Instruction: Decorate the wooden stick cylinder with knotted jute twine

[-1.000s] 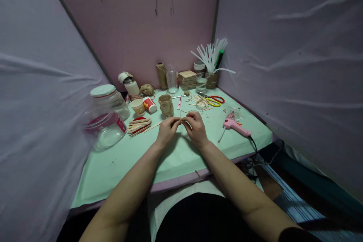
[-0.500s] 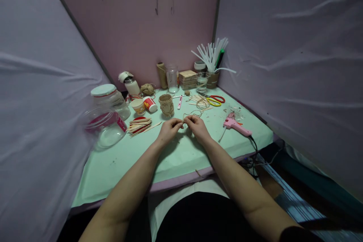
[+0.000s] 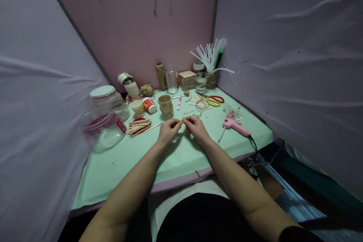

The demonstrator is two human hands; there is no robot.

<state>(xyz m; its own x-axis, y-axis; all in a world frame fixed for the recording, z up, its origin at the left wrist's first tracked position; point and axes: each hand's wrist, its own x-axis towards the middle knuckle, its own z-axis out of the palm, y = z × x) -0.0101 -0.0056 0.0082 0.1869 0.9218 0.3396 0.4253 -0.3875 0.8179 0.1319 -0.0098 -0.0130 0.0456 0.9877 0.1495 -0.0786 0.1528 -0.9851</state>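
Note:
Over the middle of the table, my left hand [image 3: 169,130] and my right hand [image 3: 196,127] meet with fingertips pinched close together. Between them runs a thin strand of jute twine [image 3: 195,114], whose loose loops trail back on the cloth toward the scissors. Both pinches close on this twine, though its end is hidden by the fingers. Just beyond my left hand stands a brown cup wrapped in twine [image 3: 166,106], upright and apart from the fingers. A pink utility knife [image 3: 179,103] lies behind my hands.
A pink glue gun [image 3: 236,125] lies at the right, its cord running off the edge. Scissors [image 3: 214,100] rest behind. At left are wooden sticks [image 3: 138,126], paper cups [image 3: 149,105] and a clear plastic jar [image 3: 110,136]. A twine ball [image 3: 147,90] sits at the back.
My fingertips have shifted slightly against each other on the twine. The view has moved a little; the things on the table stay where they were.

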